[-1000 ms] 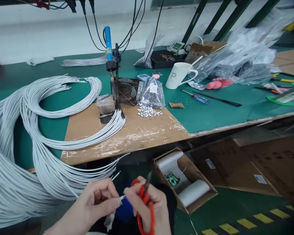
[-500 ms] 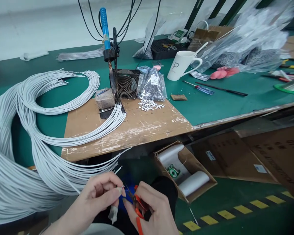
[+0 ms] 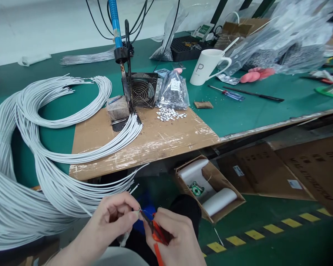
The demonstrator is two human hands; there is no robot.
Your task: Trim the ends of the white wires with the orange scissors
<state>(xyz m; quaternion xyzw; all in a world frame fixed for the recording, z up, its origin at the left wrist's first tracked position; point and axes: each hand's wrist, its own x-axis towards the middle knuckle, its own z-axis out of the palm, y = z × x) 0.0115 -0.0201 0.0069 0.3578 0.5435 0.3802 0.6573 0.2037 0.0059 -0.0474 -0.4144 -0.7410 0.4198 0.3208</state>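
My left hand (image 3: 113, 218) pinches the end of a thin white cable (image 3: 81, 208) that runs back to a big bundle of white cables (image 3: 19, 173) on the left. My right hand (image 3: 176, 236) is closed round red-handled cutters (image 3: 155, 231), whose dark tips touch the cable end between my hands, below the bench edge. On the brown board (image 3: 155, 142) lies a fan of cables with stripped ends (image 3: 122, 138), next to a small pile of metal terminals (image 3: 169, 113).
A blue-handled soldering iron (image 3: 115, 26) stands in a holder beside a small black fan (image 3: 141, 92). A bag of parts (image 3: 173, 92), a white mug (image 3: 207, 66) and screwdrivers (image 3: 230, 94) lie on the green bench. An open cardboard box (image 3: 208, 188) sits on the floor.
The cutters have swung down from upright to point at the cable end, and my hands have come closer together. The view has tilted slightly downward.
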